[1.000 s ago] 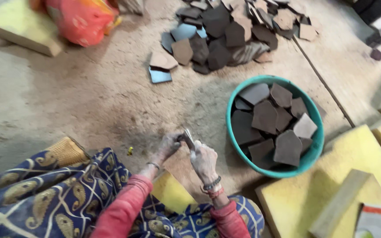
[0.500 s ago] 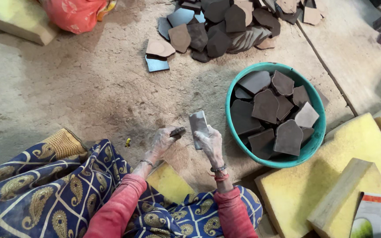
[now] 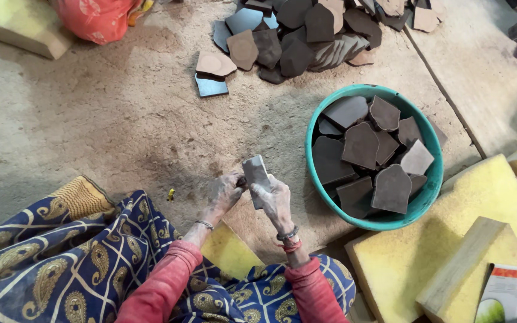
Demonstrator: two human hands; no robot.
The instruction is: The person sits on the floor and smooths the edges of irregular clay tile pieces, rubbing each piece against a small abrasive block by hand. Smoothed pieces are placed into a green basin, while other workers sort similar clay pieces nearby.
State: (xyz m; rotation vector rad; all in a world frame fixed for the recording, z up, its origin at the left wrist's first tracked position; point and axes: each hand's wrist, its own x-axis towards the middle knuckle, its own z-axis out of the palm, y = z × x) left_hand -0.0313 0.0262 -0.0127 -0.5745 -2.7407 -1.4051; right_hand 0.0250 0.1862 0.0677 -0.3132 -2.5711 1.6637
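Observation:
I sit on a dusty floor with a blue patterned cloth [image 3: 61, 257] over my legs. My right hand [image 3: 275, 200] grips a small grey flat piece [image 3: 256, 173], held upright in front of me. My left hand [image 3: 225, 192] touches the left edge of that piece and seems to hold a small dark tool against it. To the right stands a teal basin [image 3: 429, 185] filled with dark brown flat pieces [image 3: 360, 146].
A heap of dark brown tile-like pieces [image 3: 294, 36] lies on the floor ahead. Yellow foam blocks [image 3: 444, 251] sit at the right and one [image 3: 19, 27] at the top left, beside an orange bag [image 3: 100, 18]. A printed booklet [image 3: 507, 296] lies bottom right.
Both hands have stayed in front of me on the grey piece, which has turned slightly upright. The view has shifted, so the basin and heap sit higher in frame.

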